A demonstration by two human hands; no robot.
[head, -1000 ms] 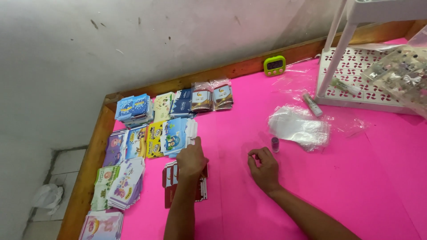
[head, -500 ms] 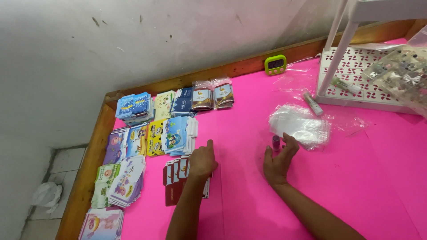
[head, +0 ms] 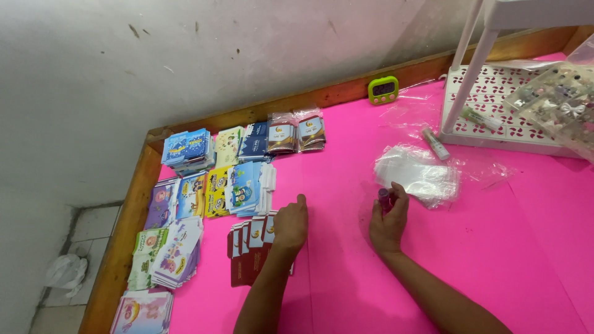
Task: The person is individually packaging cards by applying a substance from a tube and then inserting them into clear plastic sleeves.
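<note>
**Right hand on the little purple bottle, left hand on the red cards**

The right hand (head: pixel 388 224) sits on the pink surface (head: pixel 495 247), and its fingers (head: pixel 399 196) are curled close around a small purple bottle (head: pixel 384 198). Only the top of it peeks out above the fingers. It seems to stand upright, long axis pointing up, though most of it is hidden, so I can't be sure. Just far and right of that hand, almost touching the fingertips, lies the heap of clear plastic sleeves (head: pixel 417 173). That is the relation to watch: sleeves directly beyond the bottle, and the right hand far nearer to them than the left.

Over on the left, the left hand (head: pixel 291 224) rests palm down on the fanned red cards (head: pixel 247 244), fingers loosely together and flat, index finger stretched toward the far side. It pins the cards rather than gripping them; nothing is lifted.

Further left, stacks of colourful card packets (head: pixel 210 185) run along the wooden edge (head: pixel 124 229). At the far side sit a green timer (head: pixel 383 89) and a white rack (head: pixel 489 117).
</note>
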